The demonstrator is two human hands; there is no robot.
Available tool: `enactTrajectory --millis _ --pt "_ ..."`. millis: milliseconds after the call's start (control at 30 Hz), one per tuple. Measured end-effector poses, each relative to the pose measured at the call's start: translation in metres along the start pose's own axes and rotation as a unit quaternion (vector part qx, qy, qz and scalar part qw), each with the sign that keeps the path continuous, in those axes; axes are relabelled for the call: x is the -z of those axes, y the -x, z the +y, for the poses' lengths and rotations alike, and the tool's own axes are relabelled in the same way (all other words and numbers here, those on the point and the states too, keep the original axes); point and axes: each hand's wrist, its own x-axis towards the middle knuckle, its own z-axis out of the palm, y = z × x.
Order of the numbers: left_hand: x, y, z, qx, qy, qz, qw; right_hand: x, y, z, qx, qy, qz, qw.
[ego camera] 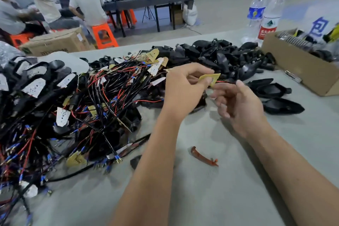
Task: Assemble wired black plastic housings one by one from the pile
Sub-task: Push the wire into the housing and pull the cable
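Grey bench (211,198) in a busy workshop carries a wire pile (82,101). Just right of that pile, both hands hold up one small yellow board (211,79): the left hand (185,90) pinches its flat edge, and the right hand (236,102) pinches its red-black lead (224,81). It looks light, thin, probably brittle; edges are safest to grip. Beyond the pile, a bottle label (266,29) is too blurred to read.

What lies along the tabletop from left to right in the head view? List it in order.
Tangled wire pile → left hand pinching a yellow board → right hand → loose black housings → cardboard box.
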Motion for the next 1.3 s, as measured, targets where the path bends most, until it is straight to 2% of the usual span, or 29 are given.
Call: enactTrajectory --millis 67,333,400,500,567,633,667,700,733,767,800,833,867,900,1000,1100,1167,1233,1300 --pt "0.002 0.006 -0.01 0.019 -0.012 -0.028 0.999 0.008 0.001 -0.005 -0.051 -0.142 -0.01 0.988" --pt "0.041 0.024 -0.053 0.05 -0.075 0.002 0.996 0.023 -0.004 -0.011 -0.026 -0.296 -0.013 0.955" --pt "0.054 0.026 -0.062 0.075 -0.073 0.008 0.994 0.025 -0.005 -0.011 -0.02 -0.269 -0.018 0.963" --pt "0.062 0.027 -0.068 0.086 -0.086 0.03 0.992 0.018 -0.006 -0.007 -0.014 -0.148 -0.01 0.989" --pt "0.062 0.026 -0.07 0.087 -0.096 0.06 0.99 0.012 -0.006 0.001 0.014 -0.035 0.036 0.999" --pt "0.063 0.026 -0.072 0.087 -0.103 0.089 0.987 0.008 -0.006 0.007 0.081 0.094 0.106 0.987" --pt "0.064 0.026 -0.074 0.085 -0.103 0.105 0.985 0.007 -0.005 0.009 0.125 0.172 0.139 0.967" --pt "0.066 0.025 -0.075 0.083 -0.1 0.121 0.984 0.009 -0.005 0.011 0.172 0.278 0.164 0.931" --pt "0.069 0.025 -0.076 0.081 -0.094 0.138 0.983 0.01 -0.003 0.014 0.208 0.401 0.16 0.878" --pt "0.071 0.025 -0.077 0.082 -0.082 0.153 0.981 0.01 -0.002 0.015 0.233 0.525 0.13 0.808" --pt "0.073 0.024 -0.078 0.084 -0.063 0.163 0.981 0.01 0.0 0.017 0.239 0.626 0.088 0.737" --pt "0.075 0.024 -0.079 0.088 -0.039 0.168 0.981 0.008 0.001 0.019 0.232 0.691 0.051 0.683" --pt "0.076 0.023 -0.08 0.095 -0.012 0.171 0.981 0.006 0.002 0.02 0.221 0.723 0.029 0.654" --pt "0.077 0.024 -0.08 0.103 0.013 0.175 0.979 0.005 0.002 0.02 0.212 0.733 0.022 0.645" --pt "0.079 0.024 -0.08 0.113 0.063 0.21 0.969 0.006 0.003 0.016 0.213 0.723 0.04 0.656" --pt "0.085 0.024 -0.079 0.119 0.104 0.241 0.958 0.009 0.002 0.015 0.22 0.674 0.026 0.704" --pt "0.09 0.025 -0.079 0.14 0.124 0.219 0.958 0.008 0.002 0.014 0.243 0.652 0.023 0.718" --pt "0.094 0.026 -0.081 0.149 0.103 0.177 0.967 0.008 0.002 0.013 0.263 0.642 0.028 0.72" --pt "0.096 0.026 -0.08 0.141 0.077 0.169 0.972 0.01 0.002 0.01 0.275 0.634 0.04 0.722"
